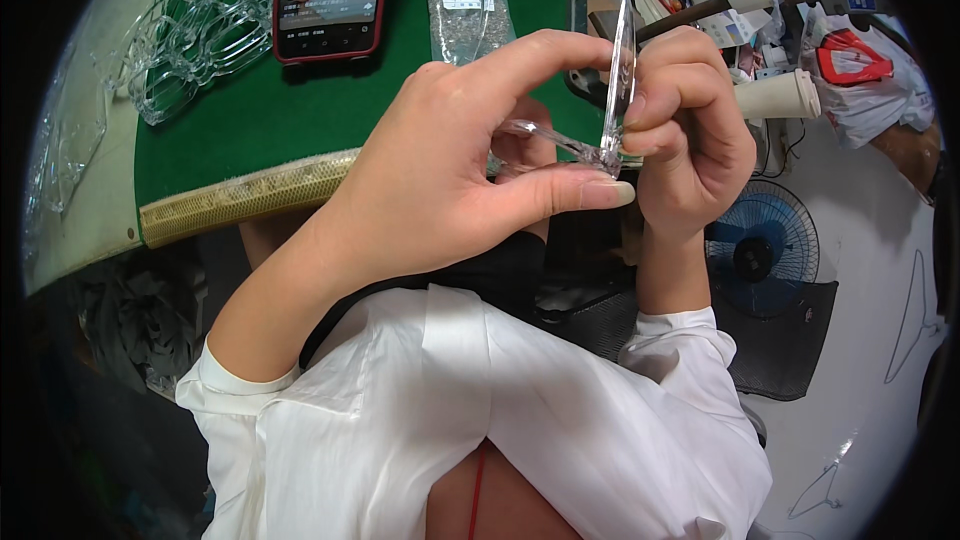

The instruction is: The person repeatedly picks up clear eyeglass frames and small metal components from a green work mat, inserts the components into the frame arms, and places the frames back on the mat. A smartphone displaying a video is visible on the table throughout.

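Both hands are working above the near edge of the table, which is showing a green surface. The left hand is pinching a clear spectacle frame, its index finger reaching to the front from above and its thumb lying under the lower corner; the other fingers are curling behind, partly hidden. The right hand is pinching the same front from the right side, thumb and bent fingers pressing close together. The frame is standing nearly upright, edge-on to the view, one clear arm running leftward between the left hand's fingers. Beyond the hands a phone in a red case is lying with its screen lit. Left of it a tangled heap of clear frames is spreading over the corner. A small clear packet with a white label is lying right of the phone. Lower right, a blue fan is standing near a white plastic bag.
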`<state>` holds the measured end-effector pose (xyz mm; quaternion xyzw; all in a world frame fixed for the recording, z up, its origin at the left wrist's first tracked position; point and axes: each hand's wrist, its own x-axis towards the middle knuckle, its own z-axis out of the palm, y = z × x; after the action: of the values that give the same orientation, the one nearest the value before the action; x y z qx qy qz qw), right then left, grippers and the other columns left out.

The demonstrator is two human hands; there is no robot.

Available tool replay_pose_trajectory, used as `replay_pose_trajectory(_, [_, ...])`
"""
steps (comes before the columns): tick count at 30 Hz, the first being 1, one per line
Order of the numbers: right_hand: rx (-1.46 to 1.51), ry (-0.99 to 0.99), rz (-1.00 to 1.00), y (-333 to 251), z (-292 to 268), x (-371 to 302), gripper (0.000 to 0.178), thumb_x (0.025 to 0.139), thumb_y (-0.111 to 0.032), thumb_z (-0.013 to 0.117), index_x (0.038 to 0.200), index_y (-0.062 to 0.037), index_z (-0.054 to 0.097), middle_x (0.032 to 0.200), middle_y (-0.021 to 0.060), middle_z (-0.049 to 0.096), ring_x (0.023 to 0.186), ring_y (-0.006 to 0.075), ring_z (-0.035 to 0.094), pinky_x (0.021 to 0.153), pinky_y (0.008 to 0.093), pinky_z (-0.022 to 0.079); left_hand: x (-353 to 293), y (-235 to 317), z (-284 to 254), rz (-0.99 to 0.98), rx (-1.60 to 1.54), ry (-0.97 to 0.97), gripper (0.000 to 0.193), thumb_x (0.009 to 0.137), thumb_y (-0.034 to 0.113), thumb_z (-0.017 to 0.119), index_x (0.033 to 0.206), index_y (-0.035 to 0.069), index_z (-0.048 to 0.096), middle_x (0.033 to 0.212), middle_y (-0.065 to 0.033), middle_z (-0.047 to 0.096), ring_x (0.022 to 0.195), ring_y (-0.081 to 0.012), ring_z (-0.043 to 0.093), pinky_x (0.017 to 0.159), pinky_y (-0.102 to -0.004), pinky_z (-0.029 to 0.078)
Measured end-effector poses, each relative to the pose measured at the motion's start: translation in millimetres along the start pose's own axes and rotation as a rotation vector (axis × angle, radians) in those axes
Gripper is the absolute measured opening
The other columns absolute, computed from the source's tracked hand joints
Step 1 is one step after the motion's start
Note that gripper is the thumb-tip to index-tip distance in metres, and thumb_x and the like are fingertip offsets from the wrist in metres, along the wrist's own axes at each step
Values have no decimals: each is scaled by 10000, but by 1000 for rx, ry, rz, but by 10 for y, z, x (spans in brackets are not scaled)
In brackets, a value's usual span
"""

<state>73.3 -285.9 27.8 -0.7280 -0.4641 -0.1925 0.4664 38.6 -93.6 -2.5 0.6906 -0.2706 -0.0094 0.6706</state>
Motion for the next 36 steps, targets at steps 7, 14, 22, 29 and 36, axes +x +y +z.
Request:
replay_pose_trajectory(7, [17,44,48,4,-4,-23,136,748,-100,714,775,-4,621,783,59,563,687,124,504,576,217,381,28,17,6,-15,10,-14,642,688,105,788,1258,20,506,1041,-58,647,724,-92,635,669,-225,505])
replay_pose_trajectory(14, [37,124,49,14,28,-68,185,757,-153,720,766,-5,609,780,59,554,689,123,491,574,215,361,37,2,52,-17,-150,-18,629,701,91,773,1259,-1,498,1094,-63,623,681,-65,601,617,-198,476])
replay_pose_trajectory(22, [-16,84,-25,64,8,-52,228,747,-224,726,738,-25,615,754,49,553,728,162,493,638,247,382,39,11,50,-39,-178,-22,626,703,64,761,1262,-7,488,1133,-78,604,684,-66,603,608,-195,478])
replay_pose_trajectory(29, [42,147,-39,136,13,-49,255,729,-234,756,756,-33,600,746,32,538,727,152,479,662,243,372,65,6,76,-53,-186,-19,660,690,5,757,1280,-5,461,1232,-93,556,734,-72,611,664,-210,501])
replay_pose_trajectory(36, [202,222,265,239,-104,-177,291,730,-218,794,787,-19,589,755,-2,529,663,63,448,591,195,331,287,-80,203,54,-107,51,725,718,-57,712,1354,64,384,1143,-101,598,771,-93,625,686,-226,505])
